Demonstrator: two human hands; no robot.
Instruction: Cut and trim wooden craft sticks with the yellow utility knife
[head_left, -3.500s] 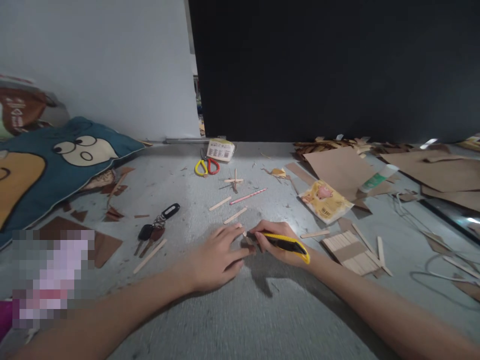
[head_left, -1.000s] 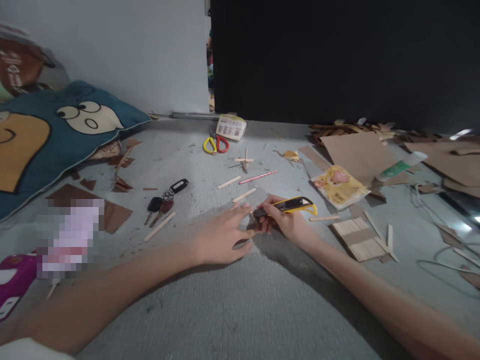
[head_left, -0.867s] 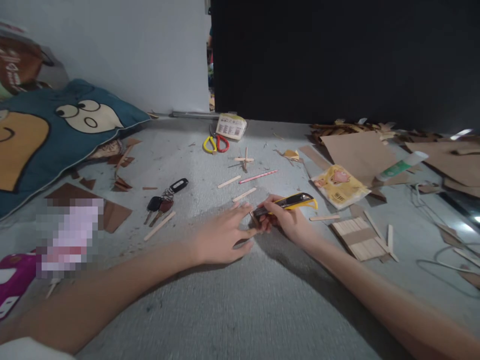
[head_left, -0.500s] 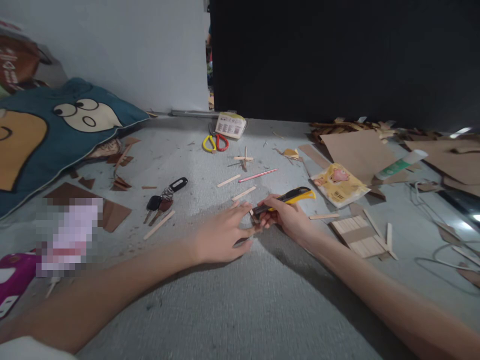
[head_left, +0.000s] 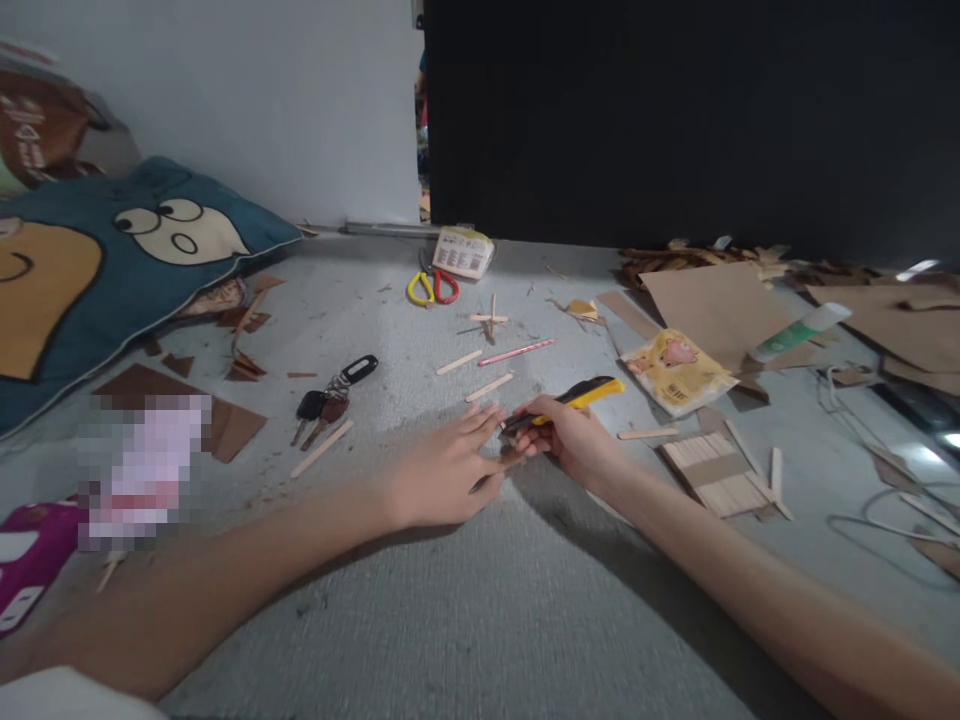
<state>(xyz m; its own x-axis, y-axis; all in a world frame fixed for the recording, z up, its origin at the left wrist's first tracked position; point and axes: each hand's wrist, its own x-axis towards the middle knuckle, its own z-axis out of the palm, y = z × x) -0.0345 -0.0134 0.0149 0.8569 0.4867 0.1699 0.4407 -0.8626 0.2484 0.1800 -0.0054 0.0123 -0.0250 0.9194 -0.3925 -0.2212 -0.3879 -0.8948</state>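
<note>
My right hand (head_left: 574, 437) is wrapped round a yellow and black utility knife (head_left: 596, 391), its front end pointing down and left at the table. My left hand (head_left: 446, 468) lies palm down with its fingers spread, the fingertips close to the knife's tip. Whatever lies under those fingertips is mostly hidden; only a small pale bit shows there. Just beyond the hands are two wooden craft sticks (head_left: 489, 387) and a pink striped pencil (head_left: 517, 352). Farther back, a few sticks form a small crossed piece (head_left: 490, 319).
Scissors (head_left: 433, 288) lie at the back near a small packet (head_left: 463, 252). At left are keys (head_left: 324, 405), a stick (head_left: 322, 448), cardboard scraps and a cushion (head_left: 180, 230). At right are a banded stick bundle (head_left: 712, 473), a yellow packet (head_left: 679, 370), a glue stick (head_left: 801, 332) and cables.
My right hand and the knife have shifted slightly left, and the knife's rear end sits a little nearer the hand. My left hand stays nearly in place. The view has moved slightly.
</note>
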